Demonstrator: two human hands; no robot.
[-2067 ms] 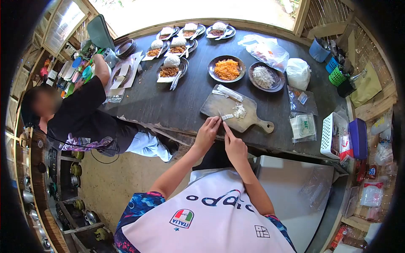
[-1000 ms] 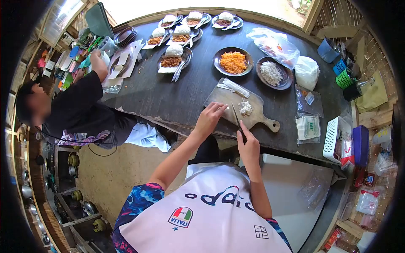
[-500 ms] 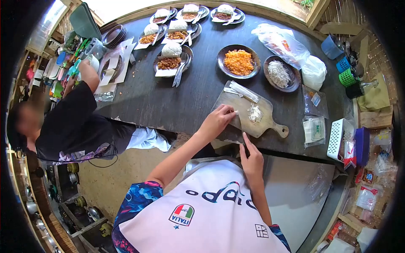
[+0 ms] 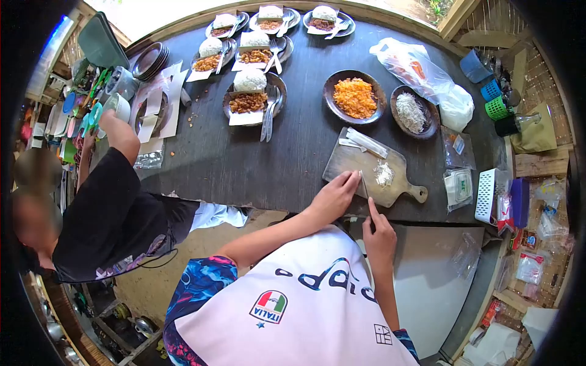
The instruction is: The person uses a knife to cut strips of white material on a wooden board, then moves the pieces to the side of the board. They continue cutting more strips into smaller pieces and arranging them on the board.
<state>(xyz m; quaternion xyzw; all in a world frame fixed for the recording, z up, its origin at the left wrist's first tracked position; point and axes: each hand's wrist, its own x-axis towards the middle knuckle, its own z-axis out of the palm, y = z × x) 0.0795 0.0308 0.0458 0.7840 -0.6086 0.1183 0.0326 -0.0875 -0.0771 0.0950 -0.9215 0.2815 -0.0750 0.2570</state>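
My left hand (image 4: 337, 194) pinches a small white piece at the near edge of the wooden cutting board (image 4: 400, 168). My right hand (image 4: 379, 235) holds a knife (image 4: 364, 184), its index finger stretched along it; the blade stands beside my left fingertips. A small heap of white shreds (image 4: 384, 174) lies on the board. Long white sticks (image 4: 366, 143) rest at its far side. Beyond the board are a bowl of orange shreds (image 4: 354, 97) and a bowl of thin whitish strands (image 4: 412, 112).
Several plates with rice, brown food and cutlery (image 4: 249, 100) stand farther back. A plastic bag (image 4: 415, 70) lies at the back right, a white basket (image 4: 486, 195) at the right. Another person in a black shirt (image 4: 116, 207) reaches over the table's left end.
The view has shifted, so the board and bowls sit slightly farther right. My hands remain at the board's near edge with the knife. The other person's arm has moved slightly.
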